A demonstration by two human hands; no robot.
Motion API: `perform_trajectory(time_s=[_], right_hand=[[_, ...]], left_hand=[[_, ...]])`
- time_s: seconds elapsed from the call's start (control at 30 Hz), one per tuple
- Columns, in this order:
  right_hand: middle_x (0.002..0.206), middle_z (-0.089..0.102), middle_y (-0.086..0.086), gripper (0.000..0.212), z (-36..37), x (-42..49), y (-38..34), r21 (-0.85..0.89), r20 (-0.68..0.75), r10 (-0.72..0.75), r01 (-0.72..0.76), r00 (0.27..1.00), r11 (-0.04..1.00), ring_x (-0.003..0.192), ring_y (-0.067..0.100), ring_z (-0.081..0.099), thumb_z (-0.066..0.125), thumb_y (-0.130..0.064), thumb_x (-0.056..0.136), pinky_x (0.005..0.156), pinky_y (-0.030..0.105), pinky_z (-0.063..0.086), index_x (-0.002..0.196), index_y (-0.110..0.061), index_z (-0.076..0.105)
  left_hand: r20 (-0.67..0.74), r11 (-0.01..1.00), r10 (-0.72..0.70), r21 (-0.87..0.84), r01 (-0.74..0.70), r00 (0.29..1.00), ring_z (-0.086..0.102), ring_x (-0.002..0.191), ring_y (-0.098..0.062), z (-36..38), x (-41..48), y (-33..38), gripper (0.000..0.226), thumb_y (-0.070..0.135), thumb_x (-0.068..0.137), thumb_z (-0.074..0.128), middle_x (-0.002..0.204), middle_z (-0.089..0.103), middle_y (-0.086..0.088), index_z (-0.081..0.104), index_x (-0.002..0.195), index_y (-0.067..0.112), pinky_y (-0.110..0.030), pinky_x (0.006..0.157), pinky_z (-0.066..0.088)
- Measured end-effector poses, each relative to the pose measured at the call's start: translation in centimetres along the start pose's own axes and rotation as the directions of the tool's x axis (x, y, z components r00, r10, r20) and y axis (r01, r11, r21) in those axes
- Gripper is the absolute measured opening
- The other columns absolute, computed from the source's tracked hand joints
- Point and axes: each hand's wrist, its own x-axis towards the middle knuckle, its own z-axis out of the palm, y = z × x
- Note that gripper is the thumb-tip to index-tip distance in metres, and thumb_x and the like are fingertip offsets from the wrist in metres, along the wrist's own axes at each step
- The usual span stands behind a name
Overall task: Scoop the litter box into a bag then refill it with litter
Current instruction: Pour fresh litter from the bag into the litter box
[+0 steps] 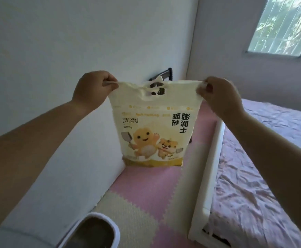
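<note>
Box (96,230) cut off by the bottom edge, its fill dim. Bag (151,133) upright, long axis vertical, mouth up, print toward the camera, stretched between left hand (92,90) and right hand (217,97), each pinching a top corner.

Below our fingers (107,79) the floor (146,185) is covered in interlocking foam mat tiles (133,208), pink with cream ones nearer us. The litter bag (151,133), hanging straight down from the fingers, meets the pink tiles with its base. Far below our left fingers stands the white litter box (110,221). Below the right ones runs the white bed frame (208,167).
</note>
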Motion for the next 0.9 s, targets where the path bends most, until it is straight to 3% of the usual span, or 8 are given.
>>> perform_trajectory(time_s=[0.2,0.33,0.6,0.7,0.9], right_hand=[[0.064,0.05,0.0,0.017,-5.4,6.3,-2.3,-0.052,-0.085,-0.113,0.109,0.99,0.993,0.065,0.024,0.048,0.056,-0.026,0.086,0.057,0.028,0.027,0.072,-0.017,0.053],[0.066,0.055,0.003,0.017,-5.1,8.6,-2.6,-0.07,-0.109,-0.123,0.116,0.986,0.991,0.064,0.024,0.05,0.056,-0.025,0.086,0.055,0.029,0.031,0.075,-0.012,0.058],[0.07,0.058,0.007,0.021,4.0,14.3,0.7,-0.107,0.017,-0.074,0.076,0.997,0.991,0.068,0.029,0.053,0.059,-0.026,0.086,0.058,0.034,0.04,0.076,-0.008,0.059],[0.071,0.059,0.009,0.021,7.8,16.7,2.0,-0.112,0.05,-0.046,0.051,0.998,0.992,0.069,0.03,0.053,0.061,-0.025,0.086,0.059,0.035,0.04,0.076,-0.006,0.06],[0.075,0.058,0.007,0.016,15.1,20.6,5.2,-0.13,0.125,0.024,-0.008,0.992,0.991,0.073,0.029,0.054,0.064,-0.023,0.084,0.063,0.035,0.042,0.083,-0.007,0.062]], left_hand=[[-0.079,0.999,0.006,0.041,-0.003,0.997,0.058,0.081,-0.015,-4.9,4.9,3.3,0.015,0.028,0.087,0.065,0.084,0.063,0.006,0.07,0.093,0.015,-0.026,0.072,0.04],[-0.092,0.999,-0.017,0.027,0.019,0.996,0.058,0.081,-0.014,-4.9,6.6,3.0,0.014,0.026,0.087,0.065,0.085,0.064,0.005,0.07,0.093,0.015,-0.025,0.072,0.04],[0.024,0.998,-0.056,0.01,0.055,0.998,0.058,0.079,-0.008,0.4,11.1,-4.1,0.011,0.028,0.086,0.066,0.079,0.062,0.013,0.07,0.092,0.019,-0.024,0.07,0.039],[0.086,1.0,-0.017,0.027,0.015,0.996,0.056,0.075,-0.001,2.4,13.9,-6.9,0.011,0.03,0.086,0.066,0.079,0.062,0.015,0.07,0.091,0.022,-0.023,0.068,0.039],[0.206,0.998,0.016,0.049,-0.026,0.978,0.057,0.073,-0.002,7.9,18.5,-11.3,0.008,0.03,0.085,0.067,0.078,0.063,0.014,0.067,0.084,0.023,-0.021,0.063,0.04]])
